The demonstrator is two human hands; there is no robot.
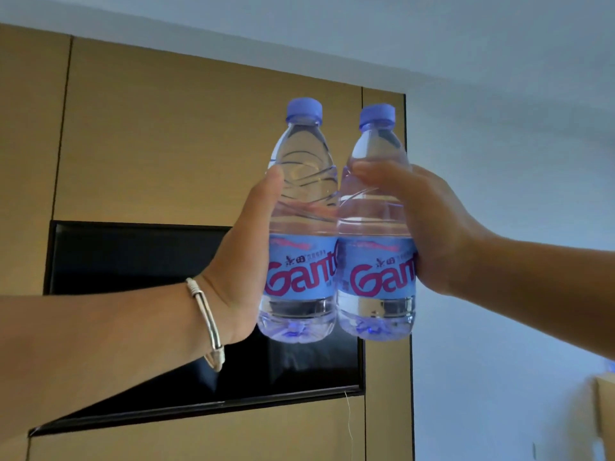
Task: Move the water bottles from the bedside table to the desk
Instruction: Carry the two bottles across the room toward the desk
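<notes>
**Two bottles up in the air, one in each hand**

Here we are: the left hand (243, 261) is wrapped round the left water bottle (301, 221), thumb high on the clear ribbed shoulder, palm against the blue label. The right hand (429, 227) grasps the right water bottle (376, 227) the same way, fingers curled across the front. Both bottles are upright, lifted in front of a tan wall panel (199, 128) and a dark screen (133, 261), and their sides touch at label height. No bedside table and no worktop can be made out for certain, so both bottles look to be mid-carry.

The risks, as I judge them: these thin plastic walls give under a squeeze, and a smooth, full bottle could slide down through a slackened palm. With the two pressed together, a knock could twist one in its grip. Set down off-level, either could topple.

The count: two water bottles, two purple caps, both seemingly full. Two hands, both occupied. One silver bangle (208, 321) on the left wrist.
</notes>
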